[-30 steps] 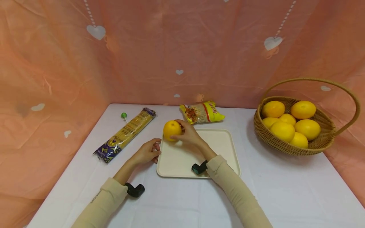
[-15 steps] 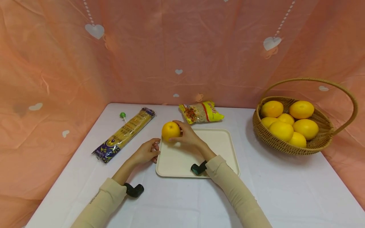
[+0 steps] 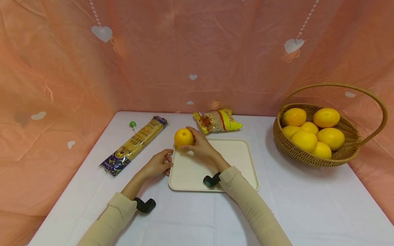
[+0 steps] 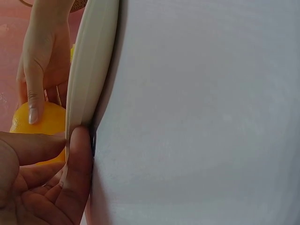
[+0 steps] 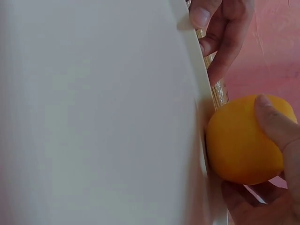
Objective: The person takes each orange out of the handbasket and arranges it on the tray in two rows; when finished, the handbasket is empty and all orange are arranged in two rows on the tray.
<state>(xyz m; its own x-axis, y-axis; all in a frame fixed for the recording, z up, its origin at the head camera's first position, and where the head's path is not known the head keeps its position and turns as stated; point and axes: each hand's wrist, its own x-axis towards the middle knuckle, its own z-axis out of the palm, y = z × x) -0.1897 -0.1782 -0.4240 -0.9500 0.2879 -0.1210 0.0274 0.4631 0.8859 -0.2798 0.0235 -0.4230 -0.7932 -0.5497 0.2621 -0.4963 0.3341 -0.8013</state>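
My right hand (image 3: pixel 201 147) grips an orange (image 3: pixel 183 138) over the far left corner of the cream tray (image 3: pixel 212 179). In the right wrist view the thumb (image 5: pixel 274 123) lies across the side of the orange (image 5: pixel 243 145), with fingers curled beneath it. The fruit is right at the tray's rim (image 5: pixel 206 96). My left hand (image 3: pixel 157 164) pinches the left edge of the tray. The left wrist view shows the thumb (image 4: pixel 40 146) on the rim and a finger (image 4: pixel 77 176) against the tray's underside.
A pack of dry noodles (image 3: pixel 135 145) lies slanted at the left, beside a green lollipop (image 3: pixel 132 124). Behind the tray lies a yellow snack bag (image 3: pixel 218 121). A wicker basket (image 3: pixel 295 155) with several yellow fruits (image 3: pixel 304 140) stands at the right. Pink curtain (image 3: pixel 197 51) hangs behind the table.
My right hand and the orange have shifted slightly up and left in the head view. My left hand keeps its hold on the tray edge.
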